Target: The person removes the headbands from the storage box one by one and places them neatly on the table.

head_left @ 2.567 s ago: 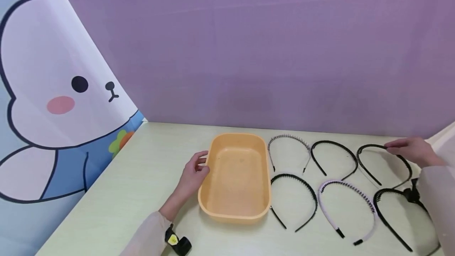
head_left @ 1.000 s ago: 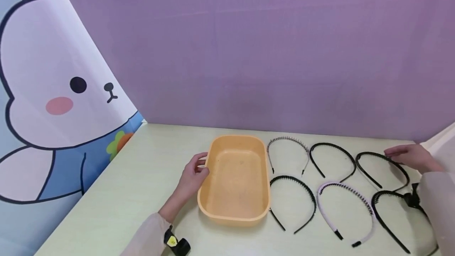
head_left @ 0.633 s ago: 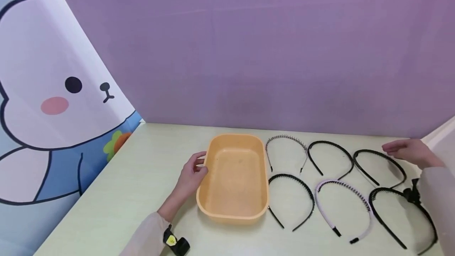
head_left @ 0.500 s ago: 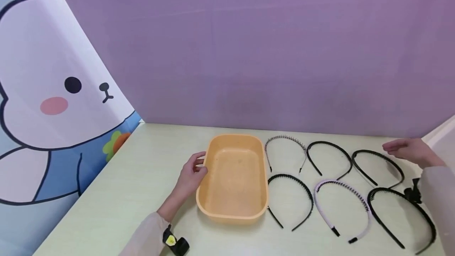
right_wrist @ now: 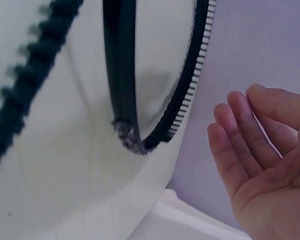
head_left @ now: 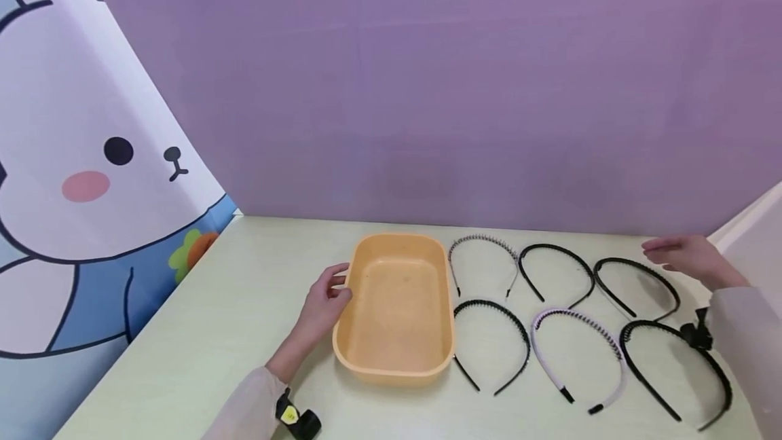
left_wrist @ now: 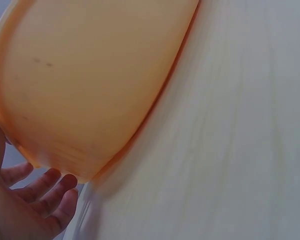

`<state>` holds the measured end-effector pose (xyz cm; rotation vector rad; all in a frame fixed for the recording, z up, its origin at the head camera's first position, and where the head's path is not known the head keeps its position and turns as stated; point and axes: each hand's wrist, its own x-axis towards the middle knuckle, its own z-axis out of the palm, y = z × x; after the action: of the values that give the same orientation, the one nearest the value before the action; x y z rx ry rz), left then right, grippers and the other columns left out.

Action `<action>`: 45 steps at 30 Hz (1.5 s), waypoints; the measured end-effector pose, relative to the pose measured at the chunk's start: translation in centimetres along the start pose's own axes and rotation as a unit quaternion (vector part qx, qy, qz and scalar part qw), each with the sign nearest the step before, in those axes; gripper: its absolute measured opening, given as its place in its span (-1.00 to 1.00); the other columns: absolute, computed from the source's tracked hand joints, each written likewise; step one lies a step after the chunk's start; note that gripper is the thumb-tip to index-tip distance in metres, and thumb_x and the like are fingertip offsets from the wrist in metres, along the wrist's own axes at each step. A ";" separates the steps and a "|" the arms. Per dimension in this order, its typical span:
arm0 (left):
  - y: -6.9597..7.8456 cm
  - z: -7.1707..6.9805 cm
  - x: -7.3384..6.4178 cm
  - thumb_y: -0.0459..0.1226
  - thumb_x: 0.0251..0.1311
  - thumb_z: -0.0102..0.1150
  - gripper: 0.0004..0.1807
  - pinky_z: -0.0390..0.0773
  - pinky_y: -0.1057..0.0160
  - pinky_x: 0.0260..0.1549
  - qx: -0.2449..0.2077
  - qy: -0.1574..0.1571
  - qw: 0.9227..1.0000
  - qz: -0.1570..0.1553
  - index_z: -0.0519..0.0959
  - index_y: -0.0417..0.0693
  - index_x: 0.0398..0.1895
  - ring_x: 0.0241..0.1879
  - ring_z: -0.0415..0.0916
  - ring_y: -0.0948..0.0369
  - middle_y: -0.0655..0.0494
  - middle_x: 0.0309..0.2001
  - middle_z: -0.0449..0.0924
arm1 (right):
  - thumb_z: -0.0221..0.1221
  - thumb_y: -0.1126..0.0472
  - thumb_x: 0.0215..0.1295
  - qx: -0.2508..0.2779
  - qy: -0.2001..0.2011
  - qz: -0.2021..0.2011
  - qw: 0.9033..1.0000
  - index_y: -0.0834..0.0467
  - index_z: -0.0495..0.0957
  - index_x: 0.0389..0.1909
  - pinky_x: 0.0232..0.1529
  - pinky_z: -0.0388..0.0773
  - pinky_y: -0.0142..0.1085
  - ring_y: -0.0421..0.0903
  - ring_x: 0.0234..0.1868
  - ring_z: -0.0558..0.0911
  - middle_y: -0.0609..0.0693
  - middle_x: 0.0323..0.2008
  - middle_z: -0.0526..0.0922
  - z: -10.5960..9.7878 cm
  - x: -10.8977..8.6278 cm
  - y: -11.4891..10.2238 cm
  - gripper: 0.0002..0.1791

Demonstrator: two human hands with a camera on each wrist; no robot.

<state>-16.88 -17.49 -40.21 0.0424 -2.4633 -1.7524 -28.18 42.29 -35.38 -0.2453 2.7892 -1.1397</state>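
My left hand [head_left: 326,299] holds the left rim of a light-orange plastic basin [head_left: 446,331], its thumb at the rim. In the left wrist view, curled fingertips [left_wrist: 67,182] touch the basin's outer wall. My right hand [head_left: 687,260] is raised just beyond the far-right black headband [head_left: 647,269], apart from it and holding nothing. In the right wrist view its fingers [right_wrist: 240,137] are loosely bent beside a black toothed headband [right_wrist: 190,85]. Below that headband lies a black one with a bow [head_left: 696,337], partly beside the right sleeve.
Right of the basin, headbands lie in two rows: a thin greyish toothed one [head_left: 482,239], a black one [head_left: 559,248], a black toothed one [head_left: 491,304] and a lilac one [head_left: 577,314]. A purple cloth [head_left: 427,87] hangs behind the pale table [head_left: 256,257].
My right hand has let go of the far-right black headband, which now lies lower on the table, and has moved slightly away. My left hand stays at the basin; the view shifts slightly.
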 end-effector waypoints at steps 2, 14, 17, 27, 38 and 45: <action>0.0 0.0 0.1 -0.41 0.14 0.00 -0.46 0.53 0.24 -0.19 0.001 0.001 1.000 0.000 0.36 -0.18 0.26 -0.16 0.53 0.09 -0.29 0.07 0.52 | 0.12 0.25 0.32 -0.003 0.009 -0.004 1.000 -0.29 0.54 -0.32 -0.33 0.56 -0.45 -0.59 -0.35 0.50 -0.61 -0.36 0.49 0.3 0.0 -0.4 -0.72; -0.2 0.0 0.3 -0.40 0.16 0.01 -0.46 0.52 0.24 -0.19 0.005 -0.004 1.000 -0.001 0.34 -0.19 0.28 -0.14 0.52 0.09 -0.28 0.07 0.51 | 0.13 0.17 0.31 -0.100 0.055 -0.019 0.993 0.44 0.51 -0.03 -0.35 0.37 -0.55 -0.72 -0.35 0.32 -0.17 -0.27 0.69 1.5 0.1 -1.9 -0.60; -0.3 -0.1 0.4 -0.40 0.16 0.01 -0.46 0.51 0.25 -0.20 0.005 -0.004 1.000 -0.002 0.34 -0.19 0.28 -0.15 0.52 0.10 -0.28 0.06 0.52 | 0.13 0.19 0.31 -0.106 0.059 -0.037 0.992 0.42 0.51 -0.04 -0.36 0.38 -0.55 -0.72 -0.35 0.32 -0.07 -0.25 0.71 1.7 0.1 -2.2 -0.63; -0.1 -0.8 0.4 -0.39 0.20 0.03 -0.49 0.48 0.33 -0.25 0.006 -0.006 1.000 -0.007 0.36 -0.17 0.26 -0.13 0.50 0.08 -0.28 0.08 0.51 | 0.15 0.34 0.24 -0.077 0.093 -0.090 0.989 0.54 0.46 -0.06 -0.38 0.40 -0.66 -0.71 -0.36 0.39 -0.12 -0.34 0.71 3.8 -0.4 -3.1 -0.65; -0.1 -1.7 0.5 -0.35 0.25 -0.05 -0.50 0.52 0.33 -0.33 0.006 -0.010 1.000 -0.010 0.32 -0.20 0.29 -0.14 0.54 0.07 -0.29 0.09 0.51 | 0.13 0.25 0.28 -0.108 0.095 -0.090 0.986 0.48 0.41 0.08 -0.33 0.34 -0.68 -0.79 -0.28 0.25 0.50 0.01 0.50 5.7 -1.0 -4.8 -0.55; 0.0 -2.1 0.7 -0.34 0.24 -0.06 -0.49 0.51 0.32 -0.27 0.028 -0.010 1.000 -0.004 0.32 -0.19 0.30 -0.14 0.52 0.09 -0.25 0.11 0.51 | 0.15 0.24 0.28 -0.118 0.109 -0.106 0.981 0.47 0.41 0.11 -0.29 0.35 -0.67 -0.66 -0.25 0.38 0.48 0.03 0.50 6.5 -1.2 -5.9 -0.53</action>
<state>-17.34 -19.51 -39.46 0.0396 -2.5312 -1.6943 -25.26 33.95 -35.78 -0.4760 3.1602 -0.9203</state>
